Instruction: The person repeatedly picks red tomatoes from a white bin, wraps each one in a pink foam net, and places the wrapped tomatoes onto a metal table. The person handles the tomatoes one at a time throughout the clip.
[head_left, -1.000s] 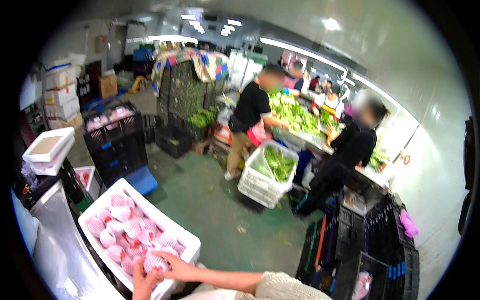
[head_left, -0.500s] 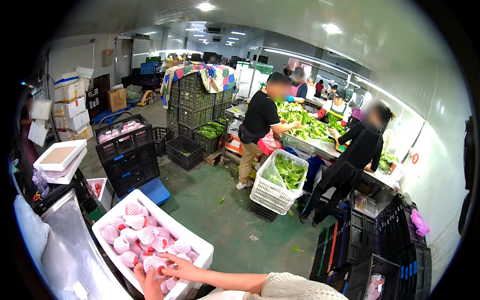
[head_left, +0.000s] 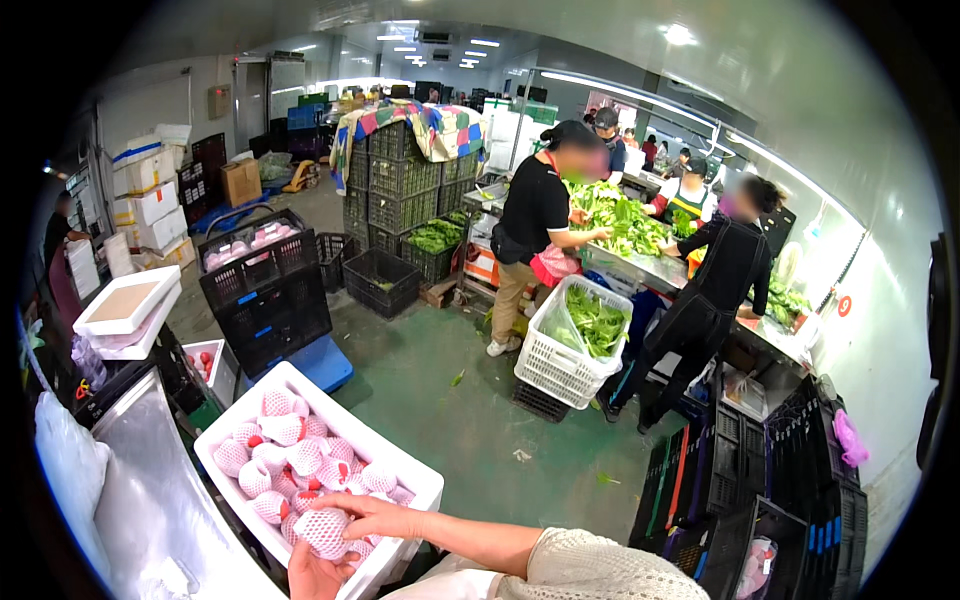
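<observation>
A white foam box stands in front of me, filled with red round fruits in pink foam nets. Over its near end I hold one netted fruit between both hands; the net covers most of it. My left hand cups it from below, fingers closed around its lower side. From the right, my right hand presses its fingers and thumb against the fruit's side. Which kind of fruit it is, the net does not let me tell.
To the left is a metal tray or chute. Beyond the box, black crates rest on a blue trolley. Co-workers sort leafy greens at a table, beside a white basket. Black crates are stacked at right.
The fruit in my hands showed red before; now its pink net faces up. My right hand has shifted over its side. The whole view has moved slightly.
</observation>
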